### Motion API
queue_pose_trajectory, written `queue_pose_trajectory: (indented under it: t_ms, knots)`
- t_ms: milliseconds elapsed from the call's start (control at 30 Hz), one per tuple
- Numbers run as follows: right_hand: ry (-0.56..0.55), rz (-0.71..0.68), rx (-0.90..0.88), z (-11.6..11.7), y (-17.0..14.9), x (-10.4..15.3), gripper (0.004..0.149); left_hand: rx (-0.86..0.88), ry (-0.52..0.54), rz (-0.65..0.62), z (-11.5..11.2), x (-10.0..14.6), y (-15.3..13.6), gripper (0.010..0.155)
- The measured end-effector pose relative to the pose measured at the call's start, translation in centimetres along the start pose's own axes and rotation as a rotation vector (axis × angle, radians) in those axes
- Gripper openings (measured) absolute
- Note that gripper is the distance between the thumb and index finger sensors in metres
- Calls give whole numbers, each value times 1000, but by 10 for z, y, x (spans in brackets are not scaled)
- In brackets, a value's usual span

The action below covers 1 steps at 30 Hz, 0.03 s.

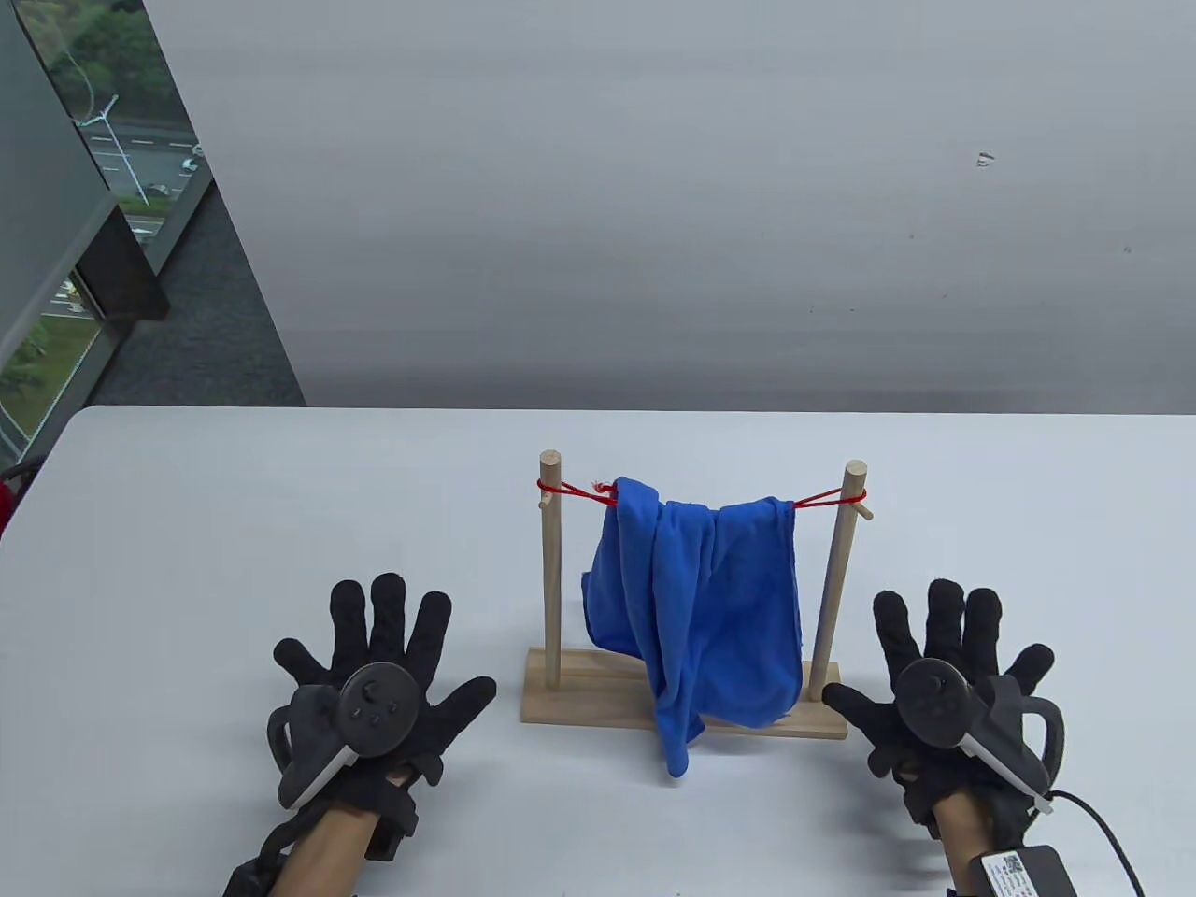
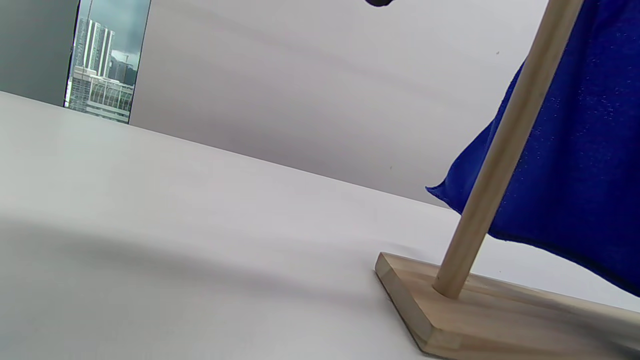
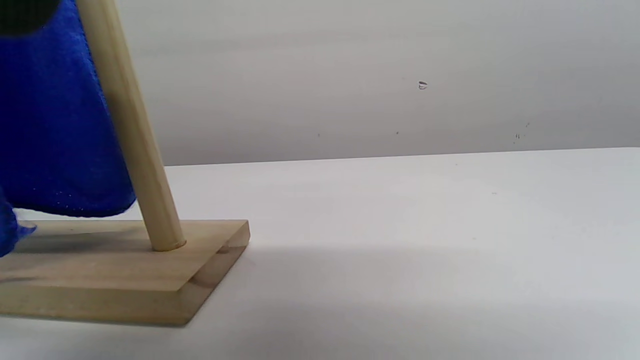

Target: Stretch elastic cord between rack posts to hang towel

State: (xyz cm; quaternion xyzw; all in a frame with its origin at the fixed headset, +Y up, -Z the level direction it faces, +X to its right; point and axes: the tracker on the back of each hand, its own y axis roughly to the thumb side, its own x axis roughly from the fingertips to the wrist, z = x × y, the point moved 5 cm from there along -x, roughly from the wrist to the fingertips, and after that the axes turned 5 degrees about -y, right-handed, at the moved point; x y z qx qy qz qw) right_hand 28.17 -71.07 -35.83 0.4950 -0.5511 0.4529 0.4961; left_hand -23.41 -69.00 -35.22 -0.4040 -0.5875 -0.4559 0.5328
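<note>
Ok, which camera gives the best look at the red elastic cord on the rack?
The table view. There the red cord shows looped round both posts near their tops, with the blue towel draped over its middle. The left and right wrist views show only the lower posts, the wooden base and towel; the cord is out of frame.

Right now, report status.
Left hand, right hand flat on table, holding nothing. Blue towel hangs on red cord between posts. Nothing obstructing.
</note>
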Motion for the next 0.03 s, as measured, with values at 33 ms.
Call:
queue_pose_trajectory:
  t_ms: [33]
  knots:
    - [-4, 0, 4, 0, -2, -1, 97, 5, -4, 7, -1, -1, -1, 97]
